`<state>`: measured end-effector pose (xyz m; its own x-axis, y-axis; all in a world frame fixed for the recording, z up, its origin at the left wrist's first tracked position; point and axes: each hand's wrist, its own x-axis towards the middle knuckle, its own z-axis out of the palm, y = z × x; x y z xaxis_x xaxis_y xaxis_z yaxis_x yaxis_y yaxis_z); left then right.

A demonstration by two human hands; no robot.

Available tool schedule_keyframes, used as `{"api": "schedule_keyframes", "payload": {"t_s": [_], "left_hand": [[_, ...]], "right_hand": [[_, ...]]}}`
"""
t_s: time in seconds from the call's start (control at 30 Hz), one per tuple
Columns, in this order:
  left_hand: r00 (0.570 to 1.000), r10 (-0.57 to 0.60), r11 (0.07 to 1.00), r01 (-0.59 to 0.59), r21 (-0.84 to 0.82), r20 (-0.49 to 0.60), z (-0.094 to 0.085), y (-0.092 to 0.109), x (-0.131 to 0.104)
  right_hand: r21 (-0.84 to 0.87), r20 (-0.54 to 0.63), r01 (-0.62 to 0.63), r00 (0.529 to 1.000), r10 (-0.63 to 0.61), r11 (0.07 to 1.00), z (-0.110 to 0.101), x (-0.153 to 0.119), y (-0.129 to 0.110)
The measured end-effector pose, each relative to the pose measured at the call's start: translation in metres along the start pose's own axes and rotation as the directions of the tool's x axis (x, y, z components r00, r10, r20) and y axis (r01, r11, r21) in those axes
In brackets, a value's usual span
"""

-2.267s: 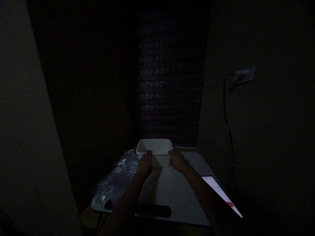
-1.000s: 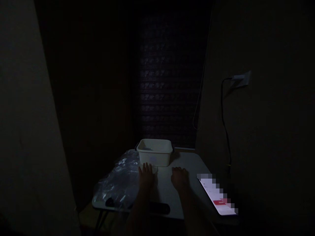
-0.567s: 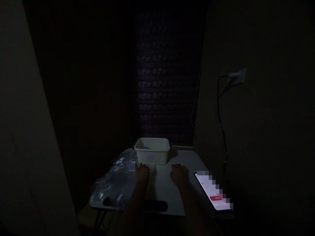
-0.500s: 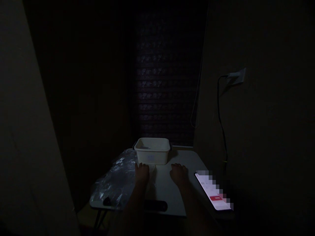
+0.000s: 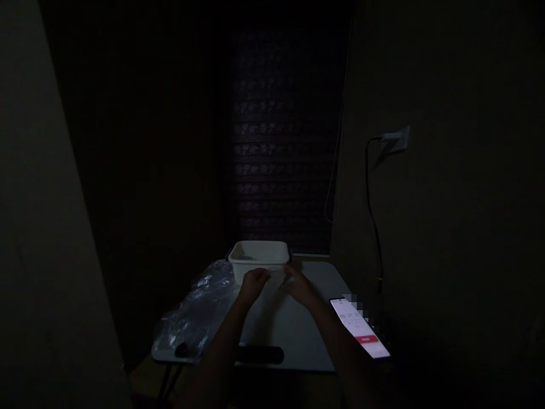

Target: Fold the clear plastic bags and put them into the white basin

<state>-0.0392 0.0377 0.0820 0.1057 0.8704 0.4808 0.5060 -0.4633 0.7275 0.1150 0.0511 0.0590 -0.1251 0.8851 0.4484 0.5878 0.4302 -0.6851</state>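
Pinching at the fingertips, the left hand (image 5: 254,284) grips the left edge of a thin, translucent, film-like piece (image 5: 276,271). The right hand (image 5: 299,287) has its fingertips at the opposite edge; dim light does not show whether they pinch it. The piece spans the gap between the 2 hands, in front of the white, rectangular, open-topped bin (image 5: 259,264).

The bin stands upright at the far side of the pale, round-cornered tabletop (image 5: 304,335); 2 dark handle parts flank its rim. To the left, a clear, crinkled plastic sheet (image 5: 200,304) covers part of the tabletop. At the near edge, locate 1 small black object (image 5: 181,349), shape unclear, and 1 long, dark, round-ended slot (image 5: 261,355). To the right, 1 black-edged phone (image 5: 360,329) shows a lit screen with a red button.

Beyond the tabletop hangs a dark, horizontally banded blind (image 5: 259,147). On the right wall, a black cable (image 5: 369,199) descends from a white wall outlet (image 5: 403,139).
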Motion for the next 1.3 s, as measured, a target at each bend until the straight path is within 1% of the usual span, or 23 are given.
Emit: {"api": "schedule_keyframes", "payload": {"t_s": [0.1,0.2,0.37,0.47,0.57,0.63,0.7,0.8,0.9,1.0,1.17,1.23,1.3], "left_hand": [[0.998,-0.052,0.965,0.059,-0.256,0.034,0.0,0.006,-0.001],[0.993,-0.108,0.907,0.118,-0.405,0.048,-0.001,0.008,-0.003],[0.975,-0.214,0.851,0.213,-0.48,0.052,0.002,0.009,-0.005],[0.965,-0.259,0.818,0.235,-0.524,0.029,0.004,0.007,-0.004],[0.954,-0.298,0.755,0.257,-0.603,0.034,0.006,0.007,-0.006],[0.953,-0.295,0.7,0.262,-0.665,0.064,0.006,0.008,-0.008],[0.958,-0.261,0.642,0.265,-0.72,0.12,0.007,0.01,-0.01],[0.958,-0.224,0.596,0.281,-0.752,0.18,0.008,0.012,-0.013],[0.95,-0.259,0.609,0.302,-0.733,0.176,0.008,0.013,-0.014],[0.94,-0.29,0.662,0.332,-0.672,0.18,0.006,0.014,-0.015],[0.933,-0.324,0.756,0.354,-0.551,0.156,0.0,0.015,-0.017],[0.935,-0.328,0.764,0.347,-0.544,0.135,-0.001,0.014,-0.018],[0.943,-0.306,0.747,0.324,-0.58,0.133,-0.002,0.014,-0.018]], "right_hand": [[0.11,0.033,0.0,0.999,-0.004,0.994,0.0,-0.001,-0.003],[0.14,0.07,-0.007,0.998,-0.003,0.99,-0.007,0.001,-0.004],[0.172,0.031,-0.032,0.999,0.027,0.985,-0.024,0.001,-0.002],[0.193,0.06,-0.061,0.997,0.05,0.979,-0.03,-0.002,0.003],[0.185,0.072,-0.07,0.996,0.057,0.98,-0.034,-0.005,0.008],[0.157,0.063,-0.05,0.997,0.041,0.986,-0.035,-0.007,0.01],[0.117,0.055,-0.032,0.998,0.026,0.993,-0.036,-0.009,0.009],[0.033,0.054,-0.008,0.999,0.006,0.999,-0.036,-0.012,0.006],[-0.064,0.056,0.001,0.998,0.002,0.998,-0.036,-0.013,0.002],[-0.123,0.048,-0.01,0.999,0.016,0.992,-0.037,-0.013,0.0],[-0.118,-0.01,-0.027,1.0,0.026,0.993,-0.038,-0.011,0.0],[-0.096,-0.02,-0.018,1.0,0.016,0.995,-0.037,-0.01,0.001],[-0.083,-0.025,-0.015,1.0,0.013,0.996,-0.036,-0.01,0.0]]}}
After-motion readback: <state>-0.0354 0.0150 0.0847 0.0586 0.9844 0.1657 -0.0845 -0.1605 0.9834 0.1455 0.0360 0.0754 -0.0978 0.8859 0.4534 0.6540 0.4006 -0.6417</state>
